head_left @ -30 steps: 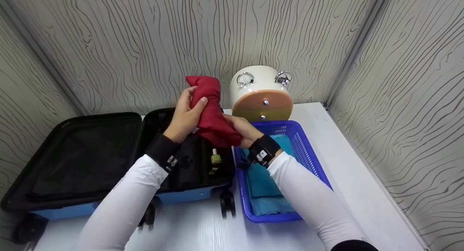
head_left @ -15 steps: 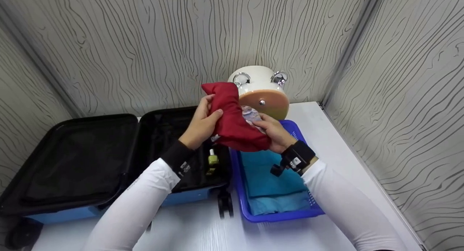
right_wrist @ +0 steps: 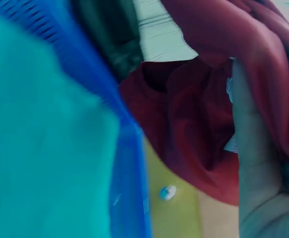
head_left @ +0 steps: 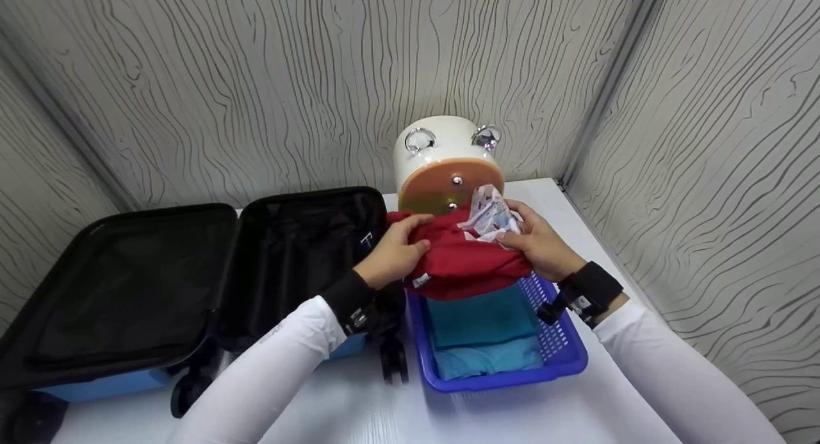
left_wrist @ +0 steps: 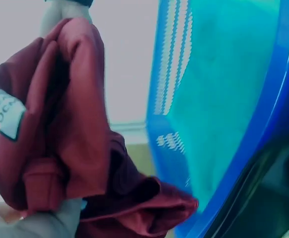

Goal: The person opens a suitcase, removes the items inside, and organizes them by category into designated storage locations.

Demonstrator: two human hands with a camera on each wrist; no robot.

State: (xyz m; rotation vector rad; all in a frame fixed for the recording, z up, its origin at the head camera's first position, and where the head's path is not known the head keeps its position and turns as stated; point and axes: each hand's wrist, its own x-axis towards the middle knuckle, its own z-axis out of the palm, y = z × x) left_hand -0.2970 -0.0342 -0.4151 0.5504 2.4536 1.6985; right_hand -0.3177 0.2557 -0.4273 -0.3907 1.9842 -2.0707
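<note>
Both hands hold a soft red cloth (head_left: 461, 268) up above the near-right blue basket (head_left: 487, 385). My left hand (head_left: 396, 255) grips its left end, thumb on top and fingers behind. My right hand (head_left: 541, 244) pinches the right end, where a thin white printed sheet (head_left: 490, 214) sticks up out of the cloth. A small white label (left_wrist: 8, 114) is sewn on the cloth, large in the left wrist view. Folds of the cloth gape into a dark opening in the right wrist view. Folded teal cloths (head_left: 483, 325) lie in the basket under the hands.
An open black-lined suitcase (head_left: 131, 284) with blue sides and wheels lies at the left, its right half (head_left: 291, 252) beside the basket. Behind the basket a white pot (head_left: 442, 133) with chrome rings leans on the patterned wall (head_left: 307, 79), its orange-brown face forward.
Both hands have moved right and down with the red cloth, from over the suitcase to over the basket. The white printed sheet has come into view. A small green bottle in the suitcase is now hidden.
</note>
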